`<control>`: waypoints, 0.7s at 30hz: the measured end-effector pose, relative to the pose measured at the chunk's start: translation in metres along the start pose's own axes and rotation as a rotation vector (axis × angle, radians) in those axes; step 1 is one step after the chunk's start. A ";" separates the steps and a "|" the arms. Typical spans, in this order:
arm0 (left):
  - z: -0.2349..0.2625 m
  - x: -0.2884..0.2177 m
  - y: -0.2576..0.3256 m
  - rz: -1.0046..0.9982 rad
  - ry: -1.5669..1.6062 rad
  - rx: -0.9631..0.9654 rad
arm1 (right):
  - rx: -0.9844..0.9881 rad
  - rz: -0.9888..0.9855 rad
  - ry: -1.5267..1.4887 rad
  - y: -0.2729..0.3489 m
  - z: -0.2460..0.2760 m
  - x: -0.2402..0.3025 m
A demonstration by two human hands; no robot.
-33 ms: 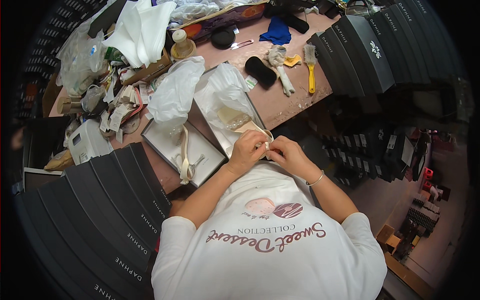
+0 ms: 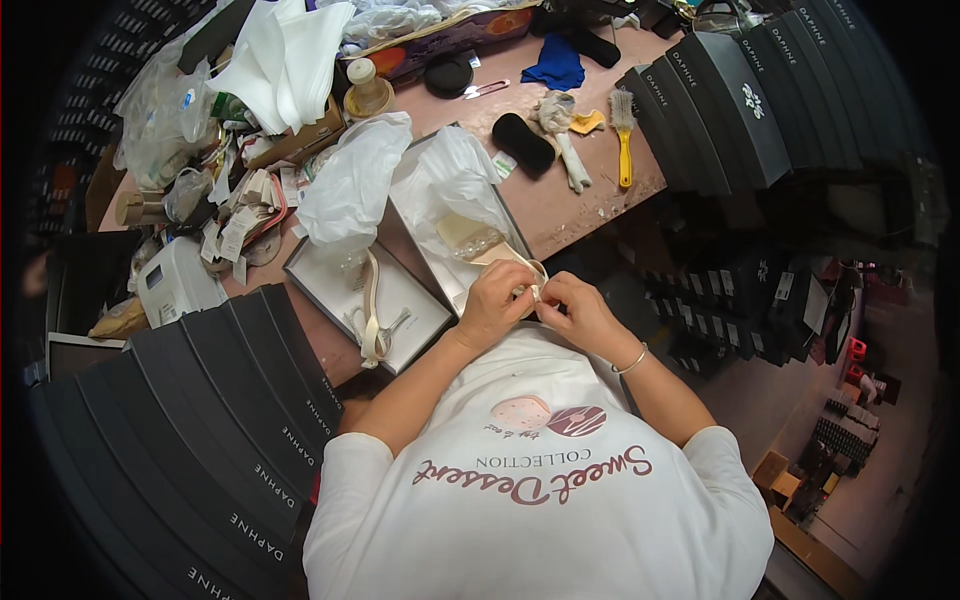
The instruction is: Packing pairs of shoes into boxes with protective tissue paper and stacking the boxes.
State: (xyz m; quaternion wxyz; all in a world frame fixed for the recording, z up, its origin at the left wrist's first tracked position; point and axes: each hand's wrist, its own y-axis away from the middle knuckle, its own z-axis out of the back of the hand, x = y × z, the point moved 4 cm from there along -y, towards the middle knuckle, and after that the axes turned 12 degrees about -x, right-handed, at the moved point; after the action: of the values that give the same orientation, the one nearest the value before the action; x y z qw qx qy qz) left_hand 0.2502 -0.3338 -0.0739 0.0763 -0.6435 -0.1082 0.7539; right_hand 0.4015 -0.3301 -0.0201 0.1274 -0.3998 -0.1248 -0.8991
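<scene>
A beige sandal [image 2: 494,254] with a clear, beaded-looking band over its front lies at the near end of the open shoebox [image 2: 452,286]. My left hand [image 2: 495,302] is closed round its ankle strap, at the heel end. Right beside it, my right hand [image 2: 582,309] pinches the strap's end between thumb and fingers; the fingertips of both hands nearly meet, and they hide the fastening. White tissue paper [image 2: 458,172] fills the far part of the box. The matching sandal [image 2: 371,310] lies on its side in the box lid [image 2: 425,325] at the left, with tissue beyond it.
Dark shoeboxes [image 2: 190,430] stand in rows at the near left, and more dark shoeboxes [image 2: 715,110] at the far right. On the pink table [image 2: 590,215] lie a yellow-handled brush [image 2: 624,150], a black sponge-like pad [image 2: 523,143], a blue cloth [image 2: 553,64] and a pump bottle [image 2: 368,92].
My fingertips have shifted very slightly at the strap. Everything else lies as before.
</scene>
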 end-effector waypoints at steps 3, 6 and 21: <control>0.000 0.003 -0.001 -0.086 -0.089 -0.021 | -0.036 -0.095 -0.044 0.005 0.004 -0.005; -0.005 0.008 0.001 -0.054 -0.128 0.086 | -0.024 -0.048 0.121 0.004 0.015 -0.001; -0.005 0.019 0.008 0.557 0.497 0.324 | -0.276 0.134 0.093 -0.009 0.035 0.001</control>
State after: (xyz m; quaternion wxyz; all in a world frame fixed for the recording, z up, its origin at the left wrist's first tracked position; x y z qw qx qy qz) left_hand 0.2519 -0.3368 -0.0950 -0.0066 -0.7905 0.2124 0.5744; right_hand 0.4219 -0.3107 0.0020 0.1368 -0.3788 0.0329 -0.9147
